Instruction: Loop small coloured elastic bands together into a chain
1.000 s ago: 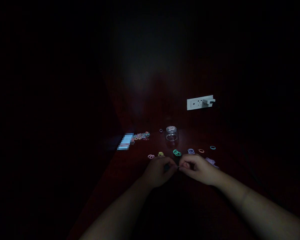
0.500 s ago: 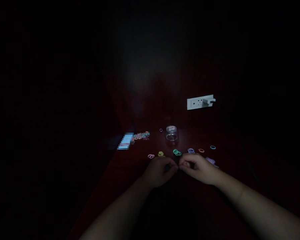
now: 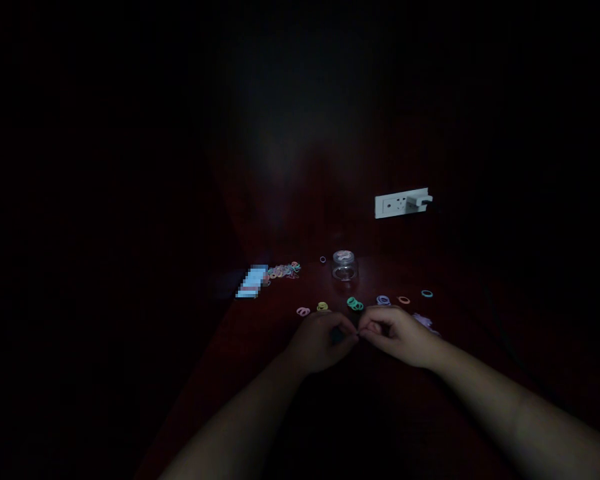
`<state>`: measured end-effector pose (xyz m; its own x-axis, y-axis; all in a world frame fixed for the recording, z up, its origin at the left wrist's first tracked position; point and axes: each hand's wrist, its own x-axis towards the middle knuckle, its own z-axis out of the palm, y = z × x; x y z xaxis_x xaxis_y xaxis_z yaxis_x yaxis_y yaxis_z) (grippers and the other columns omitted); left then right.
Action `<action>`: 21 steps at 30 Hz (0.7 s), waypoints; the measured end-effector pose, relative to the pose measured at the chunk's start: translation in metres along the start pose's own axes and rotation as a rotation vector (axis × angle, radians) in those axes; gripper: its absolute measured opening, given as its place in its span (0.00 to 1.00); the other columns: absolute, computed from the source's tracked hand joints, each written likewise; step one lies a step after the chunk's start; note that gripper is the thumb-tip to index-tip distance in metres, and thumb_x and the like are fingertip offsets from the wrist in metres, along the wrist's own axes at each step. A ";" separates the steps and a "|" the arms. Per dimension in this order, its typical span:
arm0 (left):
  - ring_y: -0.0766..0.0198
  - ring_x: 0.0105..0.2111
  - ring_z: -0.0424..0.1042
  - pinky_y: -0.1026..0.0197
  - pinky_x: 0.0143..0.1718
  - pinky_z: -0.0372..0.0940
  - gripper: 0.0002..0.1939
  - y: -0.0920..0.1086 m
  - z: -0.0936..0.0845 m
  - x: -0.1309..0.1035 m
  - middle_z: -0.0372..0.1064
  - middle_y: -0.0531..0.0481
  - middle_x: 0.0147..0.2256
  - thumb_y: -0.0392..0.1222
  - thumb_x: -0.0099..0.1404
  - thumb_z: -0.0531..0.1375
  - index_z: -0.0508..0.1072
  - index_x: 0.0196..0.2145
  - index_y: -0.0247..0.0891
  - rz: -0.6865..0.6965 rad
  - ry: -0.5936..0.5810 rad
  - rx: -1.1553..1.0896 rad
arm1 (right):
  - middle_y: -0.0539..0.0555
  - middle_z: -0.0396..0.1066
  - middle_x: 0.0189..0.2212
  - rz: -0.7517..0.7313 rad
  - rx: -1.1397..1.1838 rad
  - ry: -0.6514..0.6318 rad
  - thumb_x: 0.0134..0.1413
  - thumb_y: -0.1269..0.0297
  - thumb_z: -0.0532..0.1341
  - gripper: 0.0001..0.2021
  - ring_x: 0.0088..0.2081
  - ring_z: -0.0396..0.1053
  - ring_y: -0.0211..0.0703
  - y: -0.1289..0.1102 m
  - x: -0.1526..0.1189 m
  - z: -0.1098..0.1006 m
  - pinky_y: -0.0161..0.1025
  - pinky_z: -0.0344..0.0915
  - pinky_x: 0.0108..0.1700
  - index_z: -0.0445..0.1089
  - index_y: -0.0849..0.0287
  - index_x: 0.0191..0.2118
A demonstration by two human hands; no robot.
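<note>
My left hand (image 3: 323, 341) and my right hand (image 3: 399, 335) meet at the fingertips low over the dark red table (image 3: 250, 340). Thumb and forefinger of each are pinched; whatever they hold is too small and dark to make out. Just beyond the fingers lie small green rings (image 3: 355, 304). Yellow rings (image 3: 322, 307) and pink rings (image 3: 303, 311) are past my left hand. Purple rings (image 3: 383, 301), an orange ring (image 3: 403, 300) and a teal ring (image 3: 427, 293) lie beyond my right hand, and a pale lilac bunch (image 3: 424, 323) is partly hidden by it.
A clear lidded jar (image 3: 345, 267) stands farther back, with a small dark ring (image 3: 323, 259) to its left. A mixed heap of rings (image 3: 283, 271) lies beside a lit, pixelated screen (image 3: 252, 281). A white socket (image 3: 401, 203) with a plug is on the wall.
Both hands stay pinched together at nearly the same place. The whole view has shifted very slightly; nothing on the table has visibly moved.
</note>
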<state>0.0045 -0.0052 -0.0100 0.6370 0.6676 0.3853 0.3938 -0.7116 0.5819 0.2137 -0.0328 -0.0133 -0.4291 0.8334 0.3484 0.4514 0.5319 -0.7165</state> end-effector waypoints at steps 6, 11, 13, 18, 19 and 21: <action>0.65 0.32 0.73 0.63 0.36 0.64 0.05 0.000 0.000 0.001 0.76 0.52 0.31 0.41 0.62 0.60 0.75 0.33 0.38 -0.004 0.005 0.004 | 0.48 0.60 0.24 0.001 -0.007 0.008 0.59 0.62 0.58 0.09 0.26 0.57 0.36 0.002 -0.002 0.000 0.35 0.57 0.29 0.69 0.60 0.30; 0.64 0.33 0.73 0.63 0.36 0.65 0.07 -0.001 0.000 0.001 0.76 0.50 0.32 0.42 0.63 0.59 0.76 0.33 0.38 -0.021 0.007 0.012 | 0.47 0.58 0.22 0.042 0.041 0.011 0.59 0.62 0.59 0.08 0.25 0.56 0.35 0.002 -0.002 0.000 0.34 0.56 0.27 0.68 0.60 0.32; 0.64 0.32 0.73 0.63 0.37 0.65 0.08 0.000 -0.001 0.001 0.76 0.50 0.32 0.42 0.64 0.59 0.76 0.33 0.37 -0.017 0.010 0.006 | 0.46 0.58 0.22 0.036 0.056 0.030 0.58 0.62 0.60 0.06 0.25 0.55 0.35 0.001 -0.002 0.000 0.34 0.56 0.26 0.68 0.59 0.34; 0.65 0.32 0.73 0.62 0.38 0.65 0.07 0.002 -0.002 0.001 0.76 0.51 0.31 0.42 0.64 0.59 0.76 0.33 0.38 -0.020 0.013 0.017 | 0.47 0.59 0.22 -0.007 0.022 0.035 0.59 0.62 0.59 0.07 0.25 0.56 0.36 0.002 -0.002 -0.001 0.34 0.56 0.27 0.70 0.60 0.33; 0.65 0.32 0.73 0.62 0.38 0.65 0.07 0.002 -0.002 0.001 0.76 0.51 0.31 0.42 0.64 0.59 0.76 0.33 0.38 -0.016 0.014 0.021 | 0.47 0.59 0.23 -0.014 0.015 0.033 0.59 0.62 0.59 0.08 0.25 0.56 0.36 0.002 -0.002 -0.001 0.35 0.56 0.27 0.70 0.60 0.32; 0.65 0.32 0.73 0.62 0.38 0.65 0.07 0.002 -0.002 0.001 0.76 0.51 0.31 0.42 0.64 0.59 0.76 0.33 0.38 -0.005 0.015 0.021 | 0.48 0.59 0.23 -0.017 0.010 0.035 0.59 0.62 0.59 0.09 0.25 0.57 0.36 0.003 -0.002 -0.001 0.35 0.56 0.28 0.69 0.60 0.31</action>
<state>0.0044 -0.0054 -0.0072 0.6250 0.6743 0.3934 0.4105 -0.7125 0.5691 0.2168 -0.0324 -0.0156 -0.4087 0.8291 0.3814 0.4362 0.5445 -0.7164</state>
